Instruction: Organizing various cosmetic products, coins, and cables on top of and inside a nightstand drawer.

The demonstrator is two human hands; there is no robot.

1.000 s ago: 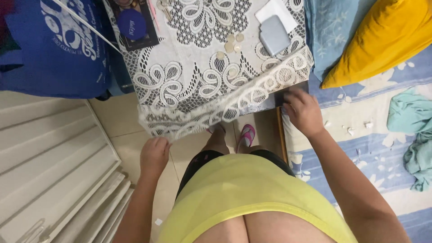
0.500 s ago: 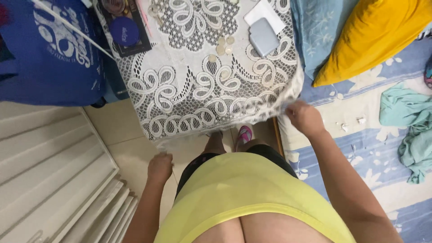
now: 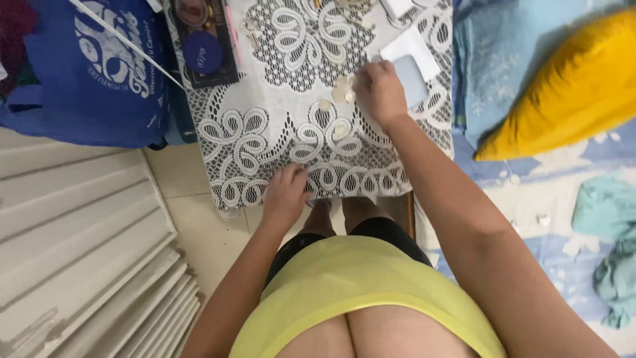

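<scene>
**Both hands on the lace tablecloth, right hand over the coins**

Here is the white lace tablecloth [image 3: 291, 126], spread flat over the small table, and everything else sits around it. The left hand [image 3: 286, 193] rests on the cloth's near edge, fingers curled down over the scalloped border; whether it pinches the lace or only presses on it, I cannot tell. The right hand [image 3: 379, 91] is further up the cloth, towards its far right corner, palm down and fingers bent over a small cluster of coins [image 3: 341, 93]. It touches the cloth there, but the fingertips are hidden, so I cannot tell if a coin is gripped.

Just beside that hand, on the cloth's right side, lies a grey wallet [image 3: 412, 78] on a white paper sheet [image 3: 411, 45]. Two more coins lie loose near the cloth's middle. At the cloth's far left corner sits a dark tray [image 3: 205, 46] with a round blue lid on it.

Left of the cloth hangs a blue printed bag [image 3: 99, 73]. Right of the cloth, on the bed, lies a yellow pillow [image 3: 570, 86], with a teal cloth [image 3: 606, 232] well apart.
</scene>
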